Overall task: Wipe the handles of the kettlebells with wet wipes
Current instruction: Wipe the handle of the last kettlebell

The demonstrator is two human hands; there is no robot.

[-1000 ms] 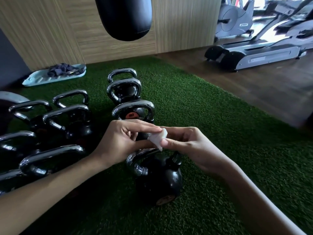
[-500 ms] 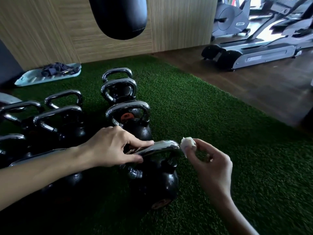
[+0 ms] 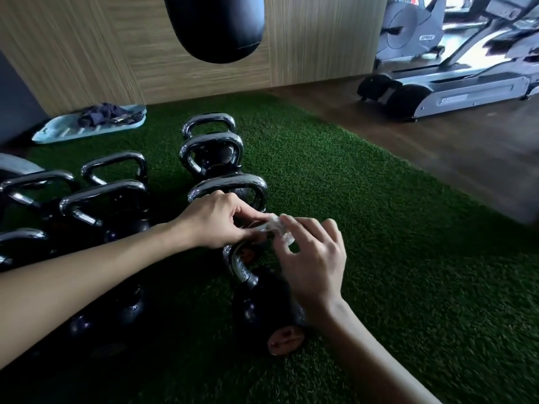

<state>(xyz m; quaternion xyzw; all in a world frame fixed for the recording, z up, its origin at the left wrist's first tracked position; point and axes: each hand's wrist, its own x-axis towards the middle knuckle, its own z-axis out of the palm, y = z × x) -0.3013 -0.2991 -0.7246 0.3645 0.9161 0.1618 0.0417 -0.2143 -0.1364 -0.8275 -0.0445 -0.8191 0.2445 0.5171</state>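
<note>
Several black kettlebells with chrome handles stand on green turf. The nearest kettlebell sits under my hands, and its handle shows only on the left side. Over the top of that handle, my left hand and my right hand both pinch a small white wet wipe. My right hand hides the right side of the handle. Just behind stands another kettlebell's handle.
More kettlebells crowd the left, two more stand in a row behind. A black punching bag hangs above. A light blue tray with dark cloth lies by the wooden wall. Treadmills stand at right.
My right hand brought the wipe back left over the handle. My left hand left the handle and now pinches the wipe too.
</note>
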